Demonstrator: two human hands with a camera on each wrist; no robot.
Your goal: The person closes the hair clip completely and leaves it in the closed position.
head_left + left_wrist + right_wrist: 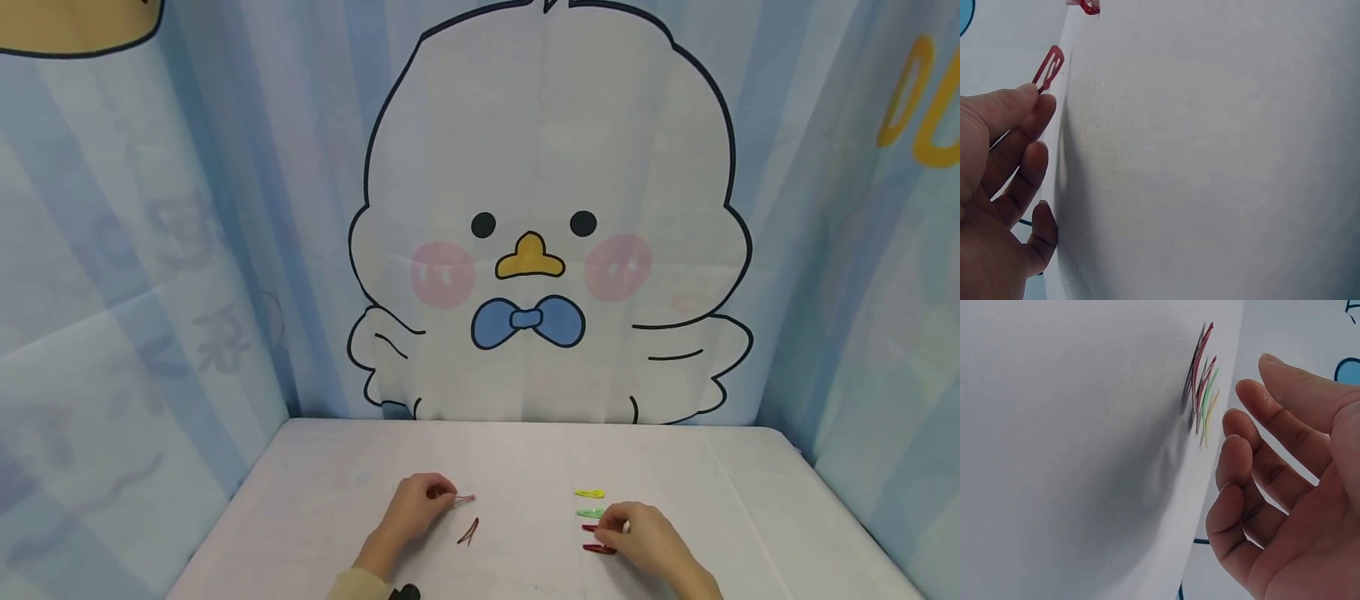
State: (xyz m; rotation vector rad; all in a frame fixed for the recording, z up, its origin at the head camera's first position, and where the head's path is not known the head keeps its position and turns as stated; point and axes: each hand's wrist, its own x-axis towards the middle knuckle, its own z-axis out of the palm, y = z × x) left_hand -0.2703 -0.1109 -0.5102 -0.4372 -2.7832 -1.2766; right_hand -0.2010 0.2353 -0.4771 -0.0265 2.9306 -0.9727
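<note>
In the head view, pinching a snap hair clip (pixel 467 498) with the left hand (pixel 418 505) over the table (pixel 532 533); in the left wrist view, gripping its end; in the right wrist view, hovering near four clips (pixel 1201 394) with the right hand (pixel 1300 515) loosely curved and empty.

We see soft, even light over the table (pixel 360 450) in the head view. Both wrist views look dimmer and greyer to us: the left darkens toward its right edge; in the right, a broad, soft shadow spreads beside slightly blurred clips (pixel 1200 394).
</note>
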